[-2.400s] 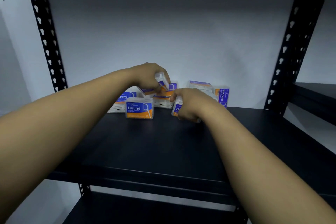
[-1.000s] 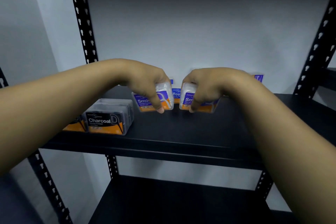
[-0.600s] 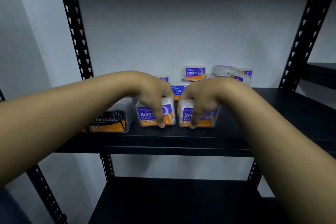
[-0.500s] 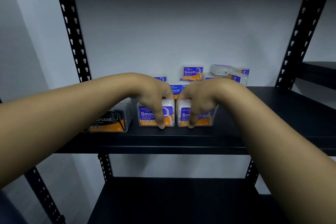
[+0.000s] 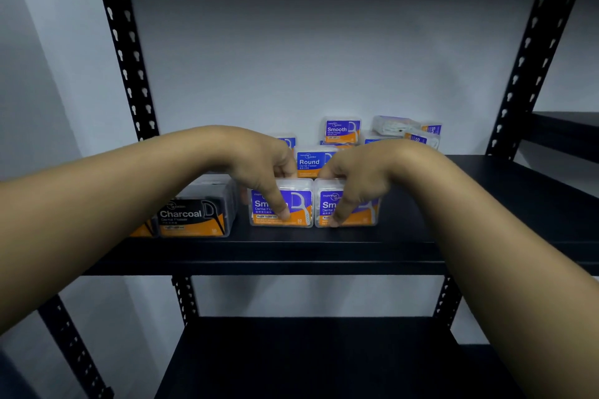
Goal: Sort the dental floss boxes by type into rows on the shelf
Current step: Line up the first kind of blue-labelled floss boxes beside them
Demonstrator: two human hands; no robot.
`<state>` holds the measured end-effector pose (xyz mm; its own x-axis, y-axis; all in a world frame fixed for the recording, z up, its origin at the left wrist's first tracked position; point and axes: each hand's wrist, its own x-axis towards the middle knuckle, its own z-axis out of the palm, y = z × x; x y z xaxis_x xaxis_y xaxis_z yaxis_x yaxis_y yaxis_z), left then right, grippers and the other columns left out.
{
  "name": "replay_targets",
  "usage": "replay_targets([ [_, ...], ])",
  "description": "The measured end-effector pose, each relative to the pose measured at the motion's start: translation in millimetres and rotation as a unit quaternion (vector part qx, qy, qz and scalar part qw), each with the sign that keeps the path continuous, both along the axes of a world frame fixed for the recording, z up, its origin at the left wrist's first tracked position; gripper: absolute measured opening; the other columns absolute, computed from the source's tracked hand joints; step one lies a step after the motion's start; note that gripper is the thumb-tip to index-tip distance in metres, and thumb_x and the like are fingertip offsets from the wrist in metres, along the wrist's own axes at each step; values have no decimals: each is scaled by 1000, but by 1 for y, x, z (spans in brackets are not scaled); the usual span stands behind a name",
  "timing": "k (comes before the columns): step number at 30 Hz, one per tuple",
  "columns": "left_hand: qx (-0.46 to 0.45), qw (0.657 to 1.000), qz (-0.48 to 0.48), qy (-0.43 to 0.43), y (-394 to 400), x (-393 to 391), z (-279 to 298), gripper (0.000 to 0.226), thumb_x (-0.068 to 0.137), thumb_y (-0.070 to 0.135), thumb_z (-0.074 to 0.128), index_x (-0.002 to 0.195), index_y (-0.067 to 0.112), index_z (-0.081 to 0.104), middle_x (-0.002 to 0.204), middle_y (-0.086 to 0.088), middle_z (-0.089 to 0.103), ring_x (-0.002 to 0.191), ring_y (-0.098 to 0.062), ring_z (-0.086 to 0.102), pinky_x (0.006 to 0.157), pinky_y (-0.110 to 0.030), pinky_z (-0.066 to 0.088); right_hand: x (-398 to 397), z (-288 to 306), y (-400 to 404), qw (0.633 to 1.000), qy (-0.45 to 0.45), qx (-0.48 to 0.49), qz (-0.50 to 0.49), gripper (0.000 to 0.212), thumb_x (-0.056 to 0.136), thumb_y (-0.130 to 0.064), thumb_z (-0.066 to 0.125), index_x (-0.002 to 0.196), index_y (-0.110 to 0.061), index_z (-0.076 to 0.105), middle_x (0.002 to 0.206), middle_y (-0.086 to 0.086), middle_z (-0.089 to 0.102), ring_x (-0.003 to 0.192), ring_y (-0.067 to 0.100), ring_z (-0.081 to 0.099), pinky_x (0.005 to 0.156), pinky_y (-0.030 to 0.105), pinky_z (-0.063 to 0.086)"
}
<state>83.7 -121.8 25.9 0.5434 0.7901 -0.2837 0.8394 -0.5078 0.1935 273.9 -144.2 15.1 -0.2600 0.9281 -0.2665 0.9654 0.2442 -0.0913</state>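
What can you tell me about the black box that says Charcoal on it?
The dark, see-through plastic Charcoal floss box stands upright near the front edge of the black metal shelf, left of the two purple-and-orange Smooth boxes. Its label is black on top with white "Charcoal" lettering and a floss-pick drawing, and orange below. The smaller print is too blurred to read. Another box with an orange label peeks out on its left, mostly hidden by the forearm. No hand touches it.
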Motion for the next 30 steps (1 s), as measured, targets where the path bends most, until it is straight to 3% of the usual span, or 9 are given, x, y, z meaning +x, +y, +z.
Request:
replay_targets([
  [4,2,1000,-5,5,-2,1,-1,32,78,38,85,105,26,72,101,10,78,94,-11,74,91,-40,61,-2,2,-2,1000,-7,-1,10,49,73,-47,88,115,-38,65,119,-7,70,106,21,69,94,43,59],
  [8,7,1000,-18,22,-1,2,1,34,78,41,83,108,27,73,105,11,78,97,-8,73,94,-34,58,-6,3,-4,1000,-26,-2,16,57,78,-45,85,129,-34,63,125,-5,67,112,21,66,99,43,56],
  [13,4,999,-33,43,-3,5,3,38,75,44,85,107,27,73,102,12,78,94,-7,73,92,-32,58,-7,3,-4,1000,-25,-10,6,59,75,-49,86,127,-35,63,123,-5,66,110,23,66,96,45,58],
  [16,-43,998,-35,-1,-5,-1,20,53,70,55,85,113,28,75,106,11,79,96,-9,75,93,-38,58,1,16,-7,1000,10,-7,-21,61,72,-55,85,125,-37,62,114,-11,64,108,20,68,96,42,58],
  [19,-5,998,-13,-62,1,-15,47,69,59,72,74,117,35,73,111,15,75,104,-8,69,87,-36,58,14,36,-10,997,69,12,-40,58,71,-56,85,122,-37,64,114,-9,71,102,16,72,92,37,59],
  [21,26,994,22,-99,11,-23,61,62,70,71,74,116,30,73,112,12,75,107,-12,70,91,-42,60,18,49,-10,995,92,26,-40,53,76,-52,83,122,-34,64,115,-5,73,100,16,72,86,36,61],
  [24,93,988,73,-101,34,-31,70,39,86,52,71,110,21,74,109,4,75,104,-17,71,90,-45,60,20,61,3,993,89,60,-55,52,80,-48,82,124,-29,62,114,-2,70,97,15,70,86,41,62],
  [30,119,986,111,-43,65,-32,67,28,87,40,76,104,18,72,100,2,72,97,-18,69,82,-41,60,24,70,35,991,34,98,-89,51,85,-41,80,128,-22,62,107,1,69,91,18,70,88,47,61],
])
